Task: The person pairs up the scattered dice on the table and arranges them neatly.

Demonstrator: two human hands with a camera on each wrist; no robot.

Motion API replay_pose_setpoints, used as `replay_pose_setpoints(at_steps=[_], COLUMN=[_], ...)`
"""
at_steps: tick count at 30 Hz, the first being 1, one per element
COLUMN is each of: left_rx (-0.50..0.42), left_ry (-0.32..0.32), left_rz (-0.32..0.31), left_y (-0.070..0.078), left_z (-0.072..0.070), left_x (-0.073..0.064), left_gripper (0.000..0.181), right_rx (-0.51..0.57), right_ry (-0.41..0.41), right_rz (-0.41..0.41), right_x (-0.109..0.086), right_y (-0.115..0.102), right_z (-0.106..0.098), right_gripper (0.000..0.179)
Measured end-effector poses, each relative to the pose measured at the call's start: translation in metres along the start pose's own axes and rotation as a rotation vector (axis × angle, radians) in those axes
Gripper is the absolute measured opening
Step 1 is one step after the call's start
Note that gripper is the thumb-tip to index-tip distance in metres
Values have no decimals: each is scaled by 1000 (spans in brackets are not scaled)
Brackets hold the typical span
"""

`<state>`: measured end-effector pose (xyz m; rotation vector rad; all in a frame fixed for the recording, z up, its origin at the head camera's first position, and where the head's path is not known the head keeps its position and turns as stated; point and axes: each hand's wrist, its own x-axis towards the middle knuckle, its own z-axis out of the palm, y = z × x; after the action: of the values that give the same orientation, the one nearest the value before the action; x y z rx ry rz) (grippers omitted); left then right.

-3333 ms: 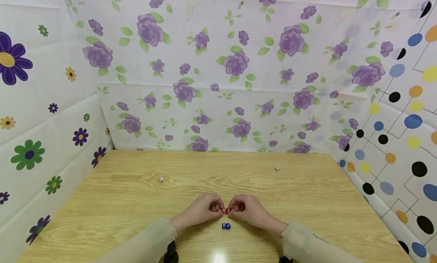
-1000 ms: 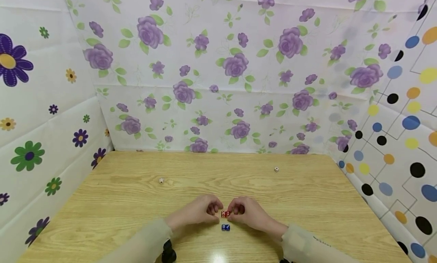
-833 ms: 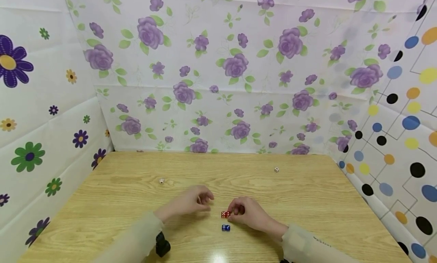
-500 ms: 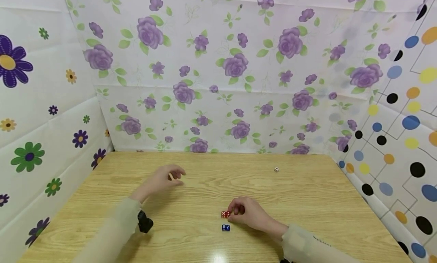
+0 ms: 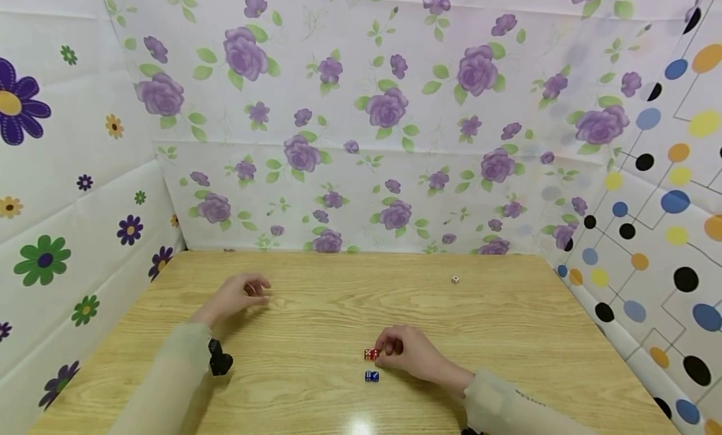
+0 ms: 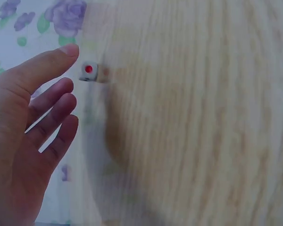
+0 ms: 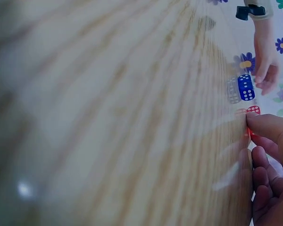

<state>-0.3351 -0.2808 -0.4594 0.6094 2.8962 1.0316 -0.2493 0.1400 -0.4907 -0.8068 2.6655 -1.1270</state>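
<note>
My left hand is over the left part of the table, its fingers loosely spread around a white die. In the left wrist view that die, a red pip facing the camera, sits just off the thumb tip with a gap to the fingers; in the head view the hand partly hides it. My right hand pinches the right one of two red dice between thumb and forefinger. Those red dice stand side by side on the table. Two blue dice sit side by side just nearer to me.
Another white die lies at the back right of the wooden table. Flowered and dotted cloths enclose the table's back and sides. A black camera is strapped on the left wrist.
My left hand has let go of the left red die and moved left and away from me to the white die. The right hand has stayed at the right red die.
</note>
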Motion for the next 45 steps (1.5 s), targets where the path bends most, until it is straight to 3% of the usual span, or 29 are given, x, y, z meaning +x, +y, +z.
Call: replay_pose_setpoints(at_steps=[5, 12, 19, 32, 45], left_rx=[-27, -29, -39, -40, -49], left_ry=[-3, 21, 24, 37, -21], left_rz=[-59, -35, -78, -93, -4], left_y=[-10, -14, -15, -12, 9], left_z=[5, 10, 10, 12, 31], left_x=[-2, -2, -5, -6, 7], left_gripper=[21, 12, 11, 11, 9], right_rx=[1, 2, -6, -2, 5], right_ry=[2, 8, 9, 1, -4], right_rz=[-2, -5, -7, -4, -6], right_x=[0, -1, -1, -1, -1], right_y=[0, 1, -1, -1, 0], right_z=[0, 0, 0, 0, 0], right_gripper=[14, 15, 15, 15, 15])
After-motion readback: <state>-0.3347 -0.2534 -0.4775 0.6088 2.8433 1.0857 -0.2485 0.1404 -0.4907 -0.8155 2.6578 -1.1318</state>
